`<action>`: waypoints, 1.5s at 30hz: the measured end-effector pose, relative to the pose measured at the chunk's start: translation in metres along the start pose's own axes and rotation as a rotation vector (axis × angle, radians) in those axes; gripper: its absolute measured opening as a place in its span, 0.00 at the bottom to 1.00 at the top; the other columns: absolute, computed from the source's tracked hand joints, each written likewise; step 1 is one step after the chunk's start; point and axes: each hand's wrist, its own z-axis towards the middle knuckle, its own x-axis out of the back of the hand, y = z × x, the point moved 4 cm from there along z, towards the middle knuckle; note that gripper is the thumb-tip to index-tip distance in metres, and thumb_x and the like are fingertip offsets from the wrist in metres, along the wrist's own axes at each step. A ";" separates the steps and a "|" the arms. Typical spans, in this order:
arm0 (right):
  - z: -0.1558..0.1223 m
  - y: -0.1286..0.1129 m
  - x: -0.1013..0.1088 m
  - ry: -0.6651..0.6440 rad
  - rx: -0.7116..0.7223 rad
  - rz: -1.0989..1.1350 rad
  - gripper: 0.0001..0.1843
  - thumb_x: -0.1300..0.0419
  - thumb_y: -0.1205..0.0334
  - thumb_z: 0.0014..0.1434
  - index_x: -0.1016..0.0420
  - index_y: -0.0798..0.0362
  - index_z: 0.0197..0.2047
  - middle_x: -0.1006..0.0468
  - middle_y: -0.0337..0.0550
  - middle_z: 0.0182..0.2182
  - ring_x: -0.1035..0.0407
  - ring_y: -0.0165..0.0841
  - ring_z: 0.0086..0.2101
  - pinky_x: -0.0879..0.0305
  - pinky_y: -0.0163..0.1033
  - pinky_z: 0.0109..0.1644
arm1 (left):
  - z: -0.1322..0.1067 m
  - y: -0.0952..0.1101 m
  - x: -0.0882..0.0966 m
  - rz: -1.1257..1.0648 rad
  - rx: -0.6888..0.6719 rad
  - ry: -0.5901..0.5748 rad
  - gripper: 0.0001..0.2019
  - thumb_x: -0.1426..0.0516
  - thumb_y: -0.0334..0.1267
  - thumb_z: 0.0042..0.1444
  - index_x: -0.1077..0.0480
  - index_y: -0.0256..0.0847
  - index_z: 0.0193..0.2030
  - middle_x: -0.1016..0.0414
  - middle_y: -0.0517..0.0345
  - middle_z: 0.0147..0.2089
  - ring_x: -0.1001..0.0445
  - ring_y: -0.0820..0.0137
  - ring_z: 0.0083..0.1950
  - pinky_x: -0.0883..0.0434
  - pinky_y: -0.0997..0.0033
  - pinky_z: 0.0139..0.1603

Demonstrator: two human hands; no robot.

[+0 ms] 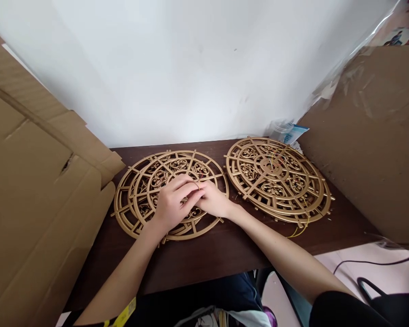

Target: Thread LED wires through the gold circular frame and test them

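Observation:
My left hand (pixel 174 200) and my right hand (pixel 214 199) meet above the left pile of gold-coloured round openwork frames (pixel 183 237). Between the pinched fingertips of both hands runs a thin wire (pixel 198 185), dark or yellowish; its ends are hidden by the fingers. Both hands are closed, thumbs and fingers pressed together. My hands cover the middle of the top frame, so its hub is mostly out of sight. Scrollwork and short stubs around the rims show on the frames.
To the right lies a second pile of gold frames (pixel 301 211), with loose thin wires and a yellow wire (pixel 300 231) at its edge. A clear plastic container (pixel 280 129) stands behind it. Cardboard (pixel 37 204) walls the dark table (pixel 197 272) on the left, more cardboard (pixel 368 150) on the right.

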 end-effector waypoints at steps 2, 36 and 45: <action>0.000 0.000 0.002 0.006 0.005 0.057 0.12 0.46 0.74 0.51 0.25 0.53 0.35 0.26 0.37 0.27 0.35 0.30 0.29 0.39 0.35 0.35 | 0.000 -0.001 0.002 -0.055 0.017 0.046 0.06 0.41 0.32 0.60 0.21 0.39 0.38 0.21 0.52 0.36 0.23 0.69 0.38 0.25 0.69 0.39; -0.004 -0.006 0.021 0.392 0.016 0.455 0.11 0.34 0.53 0.57 0.25 0.52 0.34 0.27 0.37 0.27 0.36 0.26 0.27 0.37 0.35 0.33 | -0.001 -0.010 -0.009 0.046 0.214 -0.289 0.12 0.46 0.36 0.63 0.27 0.39 0.28 0.23 0.55 0.32 0.27 0.69 0.33 0.33 0.70 0.34; -0.002 -0.006 0.019 0.349 -0.021 0.543 0.13 0.33 0.51 0.55 0.26 0.52 0.34 0.23 0.38 0.27 0.30 0.28 0.30 0.32 0.36 0.37 | -0.005 -0.015 -0.014 0.123 0.198 -0.338 0.10 0.45 0.38 0.63 0.23 0.40 0.37 0.20 0.53 0.38 0.24 0.65 0.38 0.30 0.66 0.37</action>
